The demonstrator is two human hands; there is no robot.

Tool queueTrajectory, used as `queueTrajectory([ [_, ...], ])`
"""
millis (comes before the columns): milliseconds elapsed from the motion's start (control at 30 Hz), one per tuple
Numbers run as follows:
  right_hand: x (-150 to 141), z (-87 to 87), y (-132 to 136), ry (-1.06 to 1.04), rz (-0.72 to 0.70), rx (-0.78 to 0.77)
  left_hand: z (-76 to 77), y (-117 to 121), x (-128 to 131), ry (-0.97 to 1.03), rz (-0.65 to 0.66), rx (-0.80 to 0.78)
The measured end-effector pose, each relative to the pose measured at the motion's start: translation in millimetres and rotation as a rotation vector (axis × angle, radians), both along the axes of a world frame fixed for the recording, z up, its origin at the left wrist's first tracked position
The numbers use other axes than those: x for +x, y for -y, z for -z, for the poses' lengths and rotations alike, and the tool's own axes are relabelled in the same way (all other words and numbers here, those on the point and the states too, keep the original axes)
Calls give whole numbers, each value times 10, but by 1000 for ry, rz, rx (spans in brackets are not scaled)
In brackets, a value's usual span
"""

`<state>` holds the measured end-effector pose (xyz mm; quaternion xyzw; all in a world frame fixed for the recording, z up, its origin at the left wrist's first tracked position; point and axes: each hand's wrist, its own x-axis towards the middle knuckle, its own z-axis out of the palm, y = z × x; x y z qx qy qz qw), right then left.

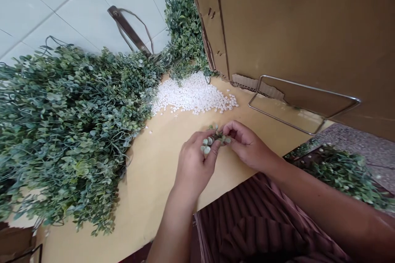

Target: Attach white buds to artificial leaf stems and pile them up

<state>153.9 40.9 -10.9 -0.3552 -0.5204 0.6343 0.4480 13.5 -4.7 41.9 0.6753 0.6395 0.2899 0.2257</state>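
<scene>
My left hand (194, 164) and my right hand (247, 144) meet over a tan board (154, 181), both pinched on a small artificial leaf sprig (214, 139) with pale round leaves. The left fingers hold the leafy end, and the right fingertips grip the other end. Just beyond the hands lies a heap of small white beads (193, 94). A few stray beads dot the board to the left of the heap.
A large pile of green artificial foliage (68, 127) covers the left side. A cardboard box (293, 24) stands at the back right with a bent metal wire frame (304, 102) before it. More foliage (342, 172) lies at the right, and brown striped cloth (256, 222) covers my lap.
</scene>
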Motion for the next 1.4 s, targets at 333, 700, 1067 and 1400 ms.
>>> queueTrajectory([
  [333, 14, -67, 34, -126, -73, -152, 172, 92, 91, 546, -116, -120],
  [700, 1, -156, -34, 7, -230, -278, 262, 256, 59, 446, 25, 19],
  [1067, 95, -53, -26, 48, -133, -183, 108, 193, -429, 199, 57, -24],
  [1400, 22, -103, 67, 111, -152, -64, 350, -401, -1504, -253, -737, 13],
])
